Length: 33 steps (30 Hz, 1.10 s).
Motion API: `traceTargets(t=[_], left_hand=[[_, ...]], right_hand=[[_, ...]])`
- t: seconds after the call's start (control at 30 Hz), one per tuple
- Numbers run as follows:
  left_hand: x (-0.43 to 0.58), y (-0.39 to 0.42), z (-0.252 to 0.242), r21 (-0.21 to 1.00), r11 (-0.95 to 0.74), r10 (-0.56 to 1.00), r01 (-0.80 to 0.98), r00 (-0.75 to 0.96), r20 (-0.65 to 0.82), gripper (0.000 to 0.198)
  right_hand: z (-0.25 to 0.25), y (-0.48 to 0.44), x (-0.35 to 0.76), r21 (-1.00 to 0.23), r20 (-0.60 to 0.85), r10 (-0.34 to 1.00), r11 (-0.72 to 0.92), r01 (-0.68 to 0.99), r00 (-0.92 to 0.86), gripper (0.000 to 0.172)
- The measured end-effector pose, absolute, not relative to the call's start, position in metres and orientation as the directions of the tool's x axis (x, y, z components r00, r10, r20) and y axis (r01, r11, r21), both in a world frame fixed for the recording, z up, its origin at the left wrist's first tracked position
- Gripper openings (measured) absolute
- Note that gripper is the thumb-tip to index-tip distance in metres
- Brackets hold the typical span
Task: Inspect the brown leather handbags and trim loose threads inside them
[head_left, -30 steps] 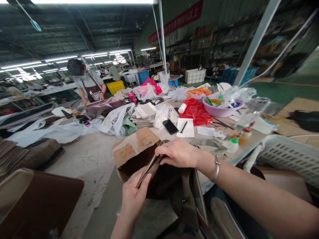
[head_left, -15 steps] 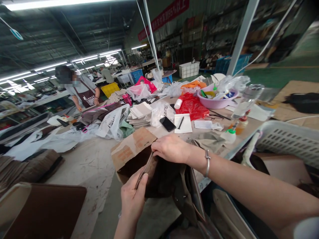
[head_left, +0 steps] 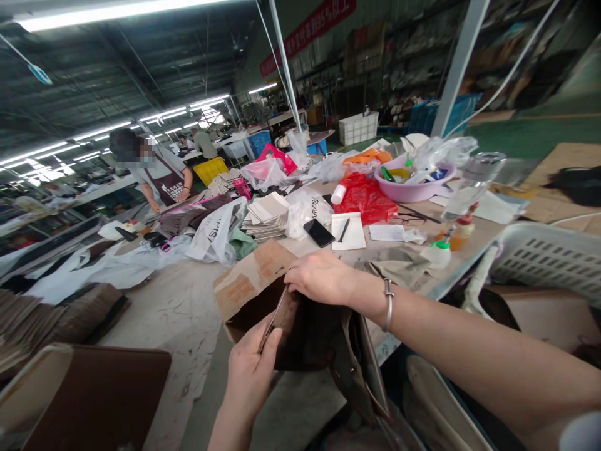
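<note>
My left hand (head_left: 251,369) pinches the near end of a thin brown flat piece (head_left: 273,316), thumb on top. My right hand (head_left: 323,277), with a silver bangle on the wrist, has its fingers curled over the piece's far end, at the mouth of an open cardboard box (head_left: 256,279). A dark brown bag-like piece (head_left: 319,338) hangs below both hands, its folded edges trailing toward me.
A black phone (head_left: 318,232), a notepad with a pen (head_left: 348,230), a red plastic bag (head_left: 364,197) and a pink basin (head_left: 413,188) lie beyond. A white slotted basket (head_left: 544,263) is at right, a brown board (head_left: 94,401) at near left. Another person (head_left: 157,172) works at the far left.
The view has tilted slightly; both hands keep their hold on the flat brown piece, which now stands a little steeper at the box mouth.
</note>
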State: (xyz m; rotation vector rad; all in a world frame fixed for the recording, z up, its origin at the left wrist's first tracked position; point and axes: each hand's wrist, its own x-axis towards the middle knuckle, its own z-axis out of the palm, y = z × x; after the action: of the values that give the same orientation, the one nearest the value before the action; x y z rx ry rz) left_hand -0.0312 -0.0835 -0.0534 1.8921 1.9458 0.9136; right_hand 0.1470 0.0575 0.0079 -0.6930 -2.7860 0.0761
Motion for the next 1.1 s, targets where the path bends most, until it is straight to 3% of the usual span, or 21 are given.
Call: traceTargets(t=[0.13,0.23,0.33,0.37,0.47,0.53,0.63,0.8,1.0,1.1], left_hand=[[-0.037,-0.083,-0.038,0.454,-0.122,0.985,0.883,0.052,0.165,0.046],[-0.038,-0.079,-0.039,0.373,-0.094,0.966,0.923,-0.007,0.260,0.033],[-0.039,-0.075,-0.044,0.305,-0.053,0.949,0.951,-0.047,0.313,0.034],[-0.040,-0.074,-0.045,0.288,-0.044,0.948,0.957,-0.051,0.314,0.035],[-0.045,-0.075,-0.049,0.262,-0.028,0.949,0.965,-0.057,0.309,0.035],[-0.048,-0.076,-0.051,0.256,-0.035,0.944,0.966,-0.052,0.325,0.036],[-0.050,-0.077,-0.054,0.249,-0.072,0.935,0.966,-0.021,0.354,0.036],[-0.047,-0.077,-0.054,0.234,-0.103,0.930,0.967,0.011,0.367,0.037],[-0.049,-0.076,-0.055,0.240,-0.099,0.941,0.966,0.013,0.338,0.037],[-0.052,-0.075,-0.046,0.257,-0.093,0.970,0.962,0.029,0.241,0.038]], right_hand=[[0.006,0.059,0.142,-0.096,0.241,0.459,0.888,0.450,-0.855,0.020],[0.006,0.060,0.140,-0.083,0.228,0.465,0.885,0.458,-0.856,0.020],[0.010,0.061,0.144,-0.078,0.222,0.440,0.897,0.434,-0.870,0.021],[0.012,0.062,0.148,-0.080,0.224,0.427,0.904,0.420,-0.876,0.025],[0.016,0.066,0.159,-0.073,0.228,0.395,0.919,0.388,-0.890,0.056],[0.018,0.068,0.164,-0.032,0.237,0.388,0.919,0.392,-0.890,0.062],[0.019,0.070,0.166,0.024,0.250,0.407,0.904,0.426,-0.878,0.049],[0.015,0.071,0.159,-0.011,0.284,0.465,0.876,0.482,-0.839,0.023],[0.011,0.075,0.150,-0.052,0.254,0.505,0.859,0.510,-0.825,0.021],[0.011,0.076,0.148,-0.031,0.250,0.498,0.861,0.507,-0.830,0.019]])
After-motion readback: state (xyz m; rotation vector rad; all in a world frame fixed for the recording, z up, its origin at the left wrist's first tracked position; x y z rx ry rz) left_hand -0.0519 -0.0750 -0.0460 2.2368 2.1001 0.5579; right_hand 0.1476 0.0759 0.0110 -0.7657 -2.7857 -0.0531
